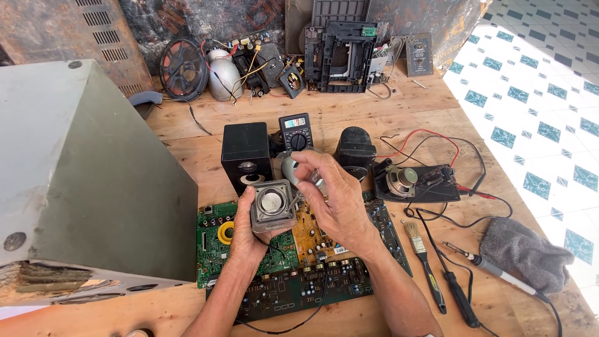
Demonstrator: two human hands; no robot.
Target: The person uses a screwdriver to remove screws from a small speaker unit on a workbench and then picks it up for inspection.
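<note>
Head view, frame centre: left hand (249, 234) closed around small square speaker driver (273, 206), fingers wrapped on its left side and underneath, cone facing up at the camera. Right hand (334, 200) just right of it, fingertips pinched on small round silvery part (291, 170) held directly above the driver's upper right corner; cannot tell whether the two parts touch. Thin black lead (299, 321) hanging from under the hands, looping down across the boards.

Below the hands: green circuit board (215, 249) with yellow ring component (226, 232), tan board (312, 234) beside it, dark board (293, 293) along the lower edge, all flat on wooden table (187, 156).

Behind the hands, centre: black speaker box (246, 153) upright, multimeter (296, 131) just right of it, dark rounded housing (355, 150) further right. Right of centre: black panel with exposed speaker (412, 182), red and black probe leads (437, 140) curled around it.

Lower right: paintbrush (424, 262), black screwdriver (458, 293), soldering iron (499, 271) near grey cloth (527, 253).

Left of frame: large grey casing (81, 175). Top centre: loose electronics, black plastic chassis (340, 56), round dark speaker (184, 68).
</note>
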